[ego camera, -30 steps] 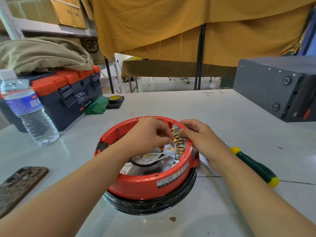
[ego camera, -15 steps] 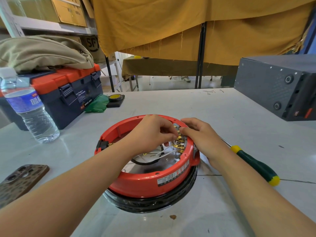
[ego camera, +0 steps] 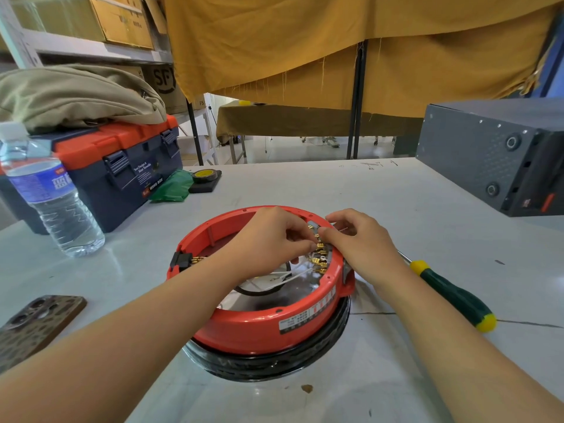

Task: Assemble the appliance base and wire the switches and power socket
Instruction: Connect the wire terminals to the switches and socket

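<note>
Both hands are working at the far right inner wall of the red appliance base [ego camera: 262, 328]: the left hand [ego camera: 268, 239] is pinching its grip together on one of the brass terminals [ego camera: 319, 254], though whether a wire end is clamped there is hidden by the fingers, and the right hand [ego camera: 357, 239] is pressing its grip closed against the same cluster from the rim side. The terminals are running in a row along the wall, roughly away from the person, so any push-on connection is likely going in across that row; the right hand is lying nearer the rim, the left reaching over the open middle. White wires [ego camera: 293, 276] are trailing toward the centre. A black socket [ego camera: 180, 262] is sitting in the left wall, well apart from the hands. The base is resting on a black ring on the white surface [ego camera: 427, 209]. A screwdriver [ego camera: 451, 296] is lying just beside the right wrist. The toolbox [ego camera: 122, 172] is reading "WING BOX"; a carton [ego camera: 163, 79] behind shows "SF". The base's label is too small to read.
</note>
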